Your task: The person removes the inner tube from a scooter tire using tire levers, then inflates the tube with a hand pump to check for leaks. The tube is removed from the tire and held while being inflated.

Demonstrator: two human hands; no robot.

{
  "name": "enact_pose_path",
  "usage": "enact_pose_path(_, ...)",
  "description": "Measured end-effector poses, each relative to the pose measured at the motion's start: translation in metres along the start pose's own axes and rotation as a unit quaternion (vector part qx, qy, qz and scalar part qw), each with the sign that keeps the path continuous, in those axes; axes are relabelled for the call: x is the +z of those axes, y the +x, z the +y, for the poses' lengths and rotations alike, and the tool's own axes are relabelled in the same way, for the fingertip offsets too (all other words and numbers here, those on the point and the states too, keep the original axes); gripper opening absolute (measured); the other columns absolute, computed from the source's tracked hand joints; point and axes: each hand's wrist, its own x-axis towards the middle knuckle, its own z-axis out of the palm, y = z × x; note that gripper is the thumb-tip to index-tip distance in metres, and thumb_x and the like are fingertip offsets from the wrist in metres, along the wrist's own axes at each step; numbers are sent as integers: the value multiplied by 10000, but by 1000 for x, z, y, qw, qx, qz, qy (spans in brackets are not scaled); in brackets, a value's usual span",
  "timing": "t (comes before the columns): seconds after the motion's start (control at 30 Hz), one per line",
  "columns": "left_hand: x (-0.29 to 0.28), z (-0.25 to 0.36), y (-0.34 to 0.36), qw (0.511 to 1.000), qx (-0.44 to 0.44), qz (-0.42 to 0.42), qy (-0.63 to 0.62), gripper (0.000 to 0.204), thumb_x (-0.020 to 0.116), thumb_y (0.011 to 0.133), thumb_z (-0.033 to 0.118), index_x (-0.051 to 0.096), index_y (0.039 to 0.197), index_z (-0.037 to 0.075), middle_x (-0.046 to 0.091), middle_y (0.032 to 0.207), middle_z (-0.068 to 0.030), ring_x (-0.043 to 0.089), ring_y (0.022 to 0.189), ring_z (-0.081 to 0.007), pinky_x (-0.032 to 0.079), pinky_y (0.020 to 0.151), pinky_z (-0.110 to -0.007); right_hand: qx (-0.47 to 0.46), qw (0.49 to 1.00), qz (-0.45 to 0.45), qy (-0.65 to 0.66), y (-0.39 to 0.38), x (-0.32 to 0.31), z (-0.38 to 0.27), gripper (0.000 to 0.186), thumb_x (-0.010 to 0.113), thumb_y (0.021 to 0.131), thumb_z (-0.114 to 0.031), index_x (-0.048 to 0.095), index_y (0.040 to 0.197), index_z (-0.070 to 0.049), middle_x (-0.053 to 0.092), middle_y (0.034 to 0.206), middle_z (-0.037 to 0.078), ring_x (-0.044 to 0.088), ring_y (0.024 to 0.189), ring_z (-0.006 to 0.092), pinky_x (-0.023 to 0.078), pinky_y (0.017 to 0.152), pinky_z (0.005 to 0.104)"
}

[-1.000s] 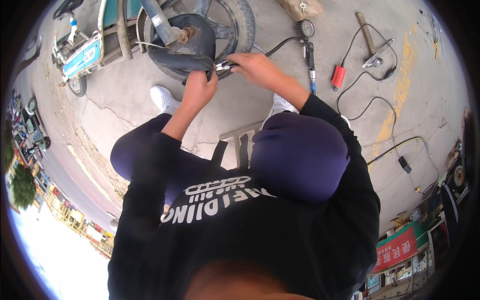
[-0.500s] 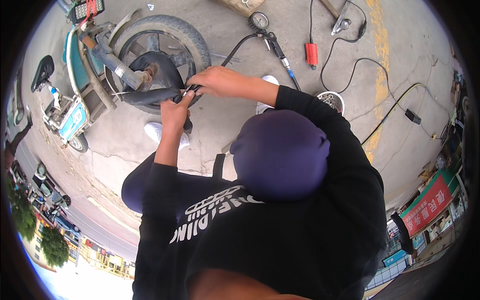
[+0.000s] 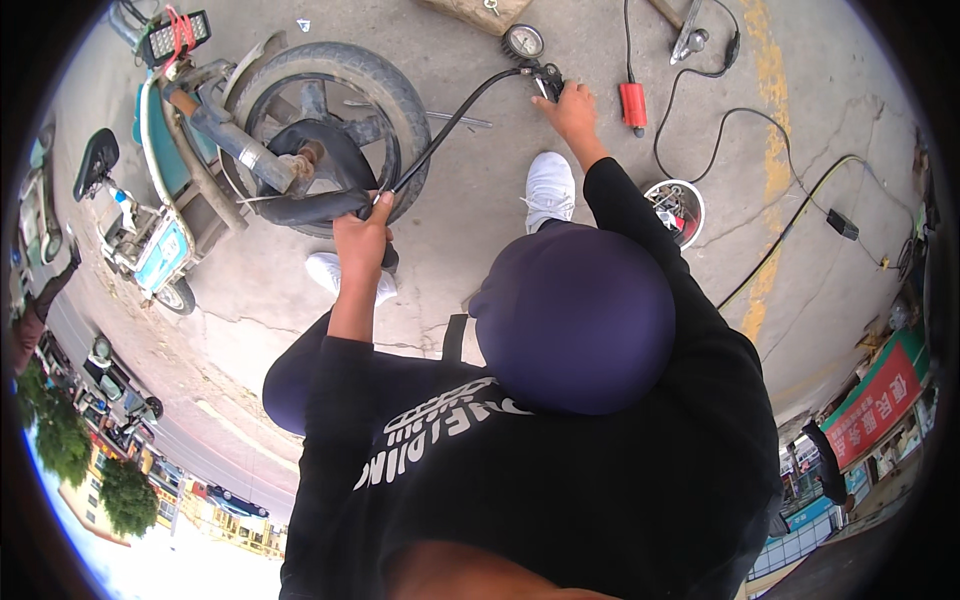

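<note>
A dusty wheel of a scooter lies on its side at the left, with a black inner tube pulled partly out over it. My left hand is closed around the tube at its near edge, thumb up against the end of a black hose. That hose runs right to a tyre inflator gun with a round dial gauge. Around the gun's handle my right hand is closed; its fingers partly hide the grip. The tube's valve is hidden at my left hand.
Beyond the gun lie a red cylindrical tool with a black cord and a hammer. A white bucket with small parts stands by my right arm. My white shoe is below the gun. A wooden block sits at the far edge.
My right hand has left the tube beside my left hand and moved right to the inflator gun, gripping it. The hose end now reaches the tube at my left hand, which stays there.
</note>
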Motion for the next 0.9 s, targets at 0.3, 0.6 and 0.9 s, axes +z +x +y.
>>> enact_pose_path(0.3, 0, 0, -2, 1000, -21, 2, -14, 232, 737, 813, 180, 644, 896, -16, 551, 619, -8, 485, 468, -92, 375, 462, -262, -2, 1000, -2, 8, 13, 15, 8, 636, 774, 717, -454, 552, 1117, -12, 540, 1148, 185, 511, 1122, 377, 447, 894, 506)
enact_pose_path(0.6, -1, -6, -7, 996, -43, 6, -75, 203, 729, 824, 159, 643, 898, -10, 563, 640, -21, 517, 504, -102, 442, 489, -273, -30, 999, 18, -29, 14, 19, 9, 618, 769, 711, -475, 566, 1078, -20, 573, 1109, 177, 543, 1071, 374, 464, 855, 498)
enact_pose_path(0.9, -7, -33, -35, 956, -116, 17, -268, 177, 704, 860, 164, 619, 929, 25, 524, 627, -7, 533, 521, -135, 507, 557, -313, -81, 994, 1, -80, 2, -29, -28, 598, 727, 754, -489, 575, 1035, 17, 634, 1023, 198, 614, 922, 404, 493, 782, 461)
